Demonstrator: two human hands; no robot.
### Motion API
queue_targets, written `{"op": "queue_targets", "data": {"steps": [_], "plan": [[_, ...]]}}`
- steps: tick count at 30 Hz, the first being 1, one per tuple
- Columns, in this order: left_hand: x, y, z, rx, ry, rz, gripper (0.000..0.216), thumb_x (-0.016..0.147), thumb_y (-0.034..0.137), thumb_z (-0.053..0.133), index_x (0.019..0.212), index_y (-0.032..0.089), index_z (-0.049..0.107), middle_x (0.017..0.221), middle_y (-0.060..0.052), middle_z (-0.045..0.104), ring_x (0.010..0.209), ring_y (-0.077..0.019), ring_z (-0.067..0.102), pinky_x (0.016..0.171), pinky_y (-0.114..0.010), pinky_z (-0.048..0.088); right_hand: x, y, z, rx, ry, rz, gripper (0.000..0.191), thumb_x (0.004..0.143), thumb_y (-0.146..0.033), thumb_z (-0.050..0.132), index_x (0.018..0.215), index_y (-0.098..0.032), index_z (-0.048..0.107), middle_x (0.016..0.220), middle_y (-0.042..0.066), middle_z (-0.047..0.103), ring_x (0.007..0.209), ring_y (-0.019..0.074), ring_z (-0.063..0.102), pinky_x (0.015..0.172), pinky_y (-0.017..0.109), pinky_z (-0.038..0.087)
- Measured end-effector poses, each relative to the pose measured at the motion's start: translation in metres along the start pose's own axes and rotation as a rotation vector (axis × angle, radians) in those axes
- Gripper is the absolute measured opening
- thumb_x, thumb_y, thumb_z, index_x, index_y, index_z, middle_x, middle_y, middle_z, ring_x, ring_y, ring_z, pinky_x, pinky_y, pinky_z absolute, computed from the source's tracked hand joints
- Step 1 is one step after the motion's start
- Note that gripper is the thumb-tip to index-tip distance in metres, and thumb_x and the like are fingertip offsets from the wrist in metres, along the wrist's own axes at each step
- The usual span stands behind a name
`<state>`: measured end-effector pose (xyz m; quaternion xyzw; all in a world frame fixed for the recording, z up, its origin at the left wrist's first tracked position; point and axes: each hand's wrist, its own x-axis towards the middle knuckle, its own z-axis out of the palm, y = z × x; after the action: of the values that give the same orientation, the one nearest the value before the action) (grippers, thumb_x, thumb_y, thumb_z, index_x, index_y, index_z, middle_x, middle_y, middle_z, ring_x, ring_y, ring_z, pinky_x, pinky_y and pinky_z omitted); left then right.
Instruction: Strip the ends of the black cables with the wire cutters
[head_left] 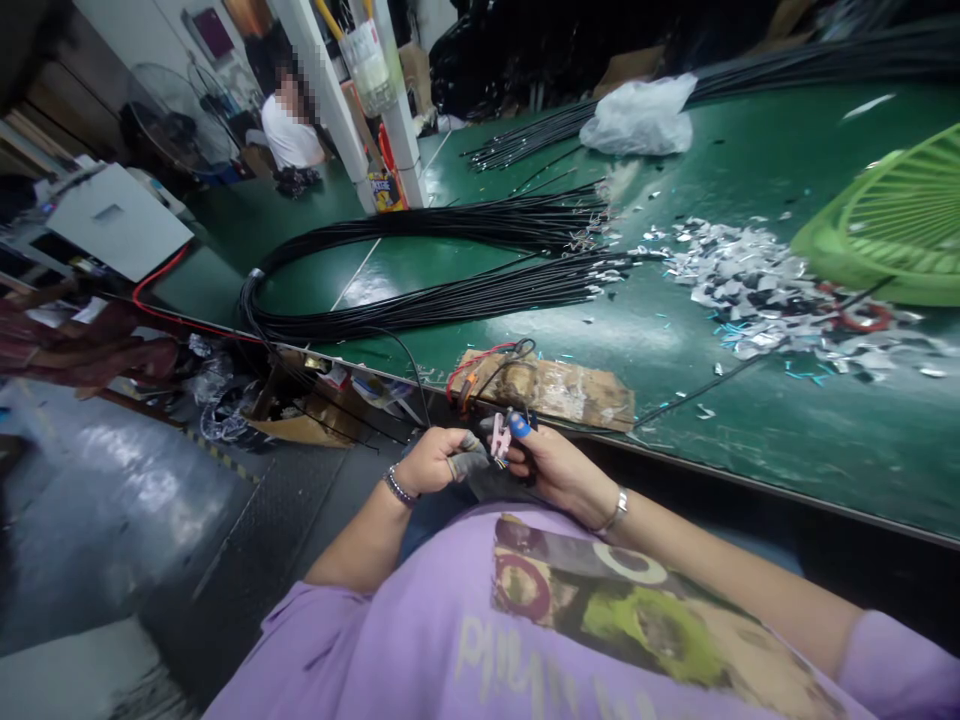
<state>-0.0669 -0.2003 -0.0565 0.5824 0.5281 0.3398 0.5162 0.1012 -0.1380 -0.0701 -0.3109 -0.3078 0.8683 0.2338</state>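
While the right hand (559, 468) pinches a small, pale-pink piece (499, 437) at the centre of the frame, the left hand (439, 462) is bent just beside it; whether it grips anything cannot be told. Beyond, a worn, brown, flat block (589, 392) lies on the glossy green tabletop (750, 440), with looped black cables (480, 295) left of centre and silvery scraps (739, 270) at right. One white-shirted person (291, 135) appears upper left.

Wkshop: blk cable bundles (480, 298), scraps (739, 275), grn bench (810, 450).
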Motion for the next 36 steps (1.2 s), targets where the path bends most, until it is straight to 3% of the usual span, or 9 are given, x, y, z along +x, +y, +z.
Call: {"op": "queue_targets", "data": {"steps": [17,22,26,30,36], "plan": [[-0.003,0.002,0.002,-0.052,-0.012,-0.016,0.054,0.07,0.066,0.06,0.064,0.013,0.053,0.043,0.006,0.042,0.039,-0.004,0.036,0.042,-0.017,0.03,-0.001,0.004,-0.005,0.05,-0.041,0.02,0.05,0.059,-0.064,0.073,0.064,-0.017,0.056,0.049,-0.005,0.039,0.046,0.0058,0.025,0.039,0.019,0.014],[-0.01,0.005,0.001,0.014,-0.008,0.02,0.051,0.074,0.063,0.058,0.065,0.012,0.055,0.044,0.005,0.045,0.039,-0.0042,0.038,0.042,-0.017,0.031,-0.001,0.004,-0.01,0.095,-0.012,0.045,0.052,0.054,-0.063,0.076,0.06,-0.017,0.052,0.051,-0.005,0.04,0.046,0.0055,0.028,0.037,0.017,0.018],[-0.014,0.01,0.001,0.068,-0.012,0.06,0.05,0.077,0.06,0.057,0.065,0.012,0.058,0.045,0.004,0.047,0.04,-0.0047,0.04,0.044,-0.017,0.033,-0.001,0.004,-0.015,0.091,-0.029,0.042,0.05,0.06,-0.064,0.073,0.06,-0.017,0.054,0.051,-0.004,0.041,0.046,0.0058,0.028,0.036,0.017,0.02],[-0.021,0.018,-0.001,0.065,0.005,0.129,0.049,0.078,0.058,0.057,0.068,0.011,0.061,0.047,0.002,0.05,0.042,-0.0053,0.042,0.044,-0.017,0.035,-0.003,0.004,-0.02,0.026,-0.025,0.045,0.049,0.062,-0.063,0.071,0.065,-0.016,0.06,0.055,-0.002,0.048,0.045,0.0056,0.028,0.037,0.018,0.019],[-0.031,0.028,-0.011,0.063,0.169,0.197,0.042,0.08,0.051,0.059,0.073,0.01,0.064,0.051,0.0,0.054,0.045,-0.0063,0.046,0.046,-0.017,0.037,-0.013,-0.001,-0.02,-0.24,-0.078,0.004,0.049,0.058,-0.06,0.075,0.066,-0.015,0.061,0.056,-0.002,0.052,0.044,0.0046,0.028,0.04,0.021,0.017]]}}
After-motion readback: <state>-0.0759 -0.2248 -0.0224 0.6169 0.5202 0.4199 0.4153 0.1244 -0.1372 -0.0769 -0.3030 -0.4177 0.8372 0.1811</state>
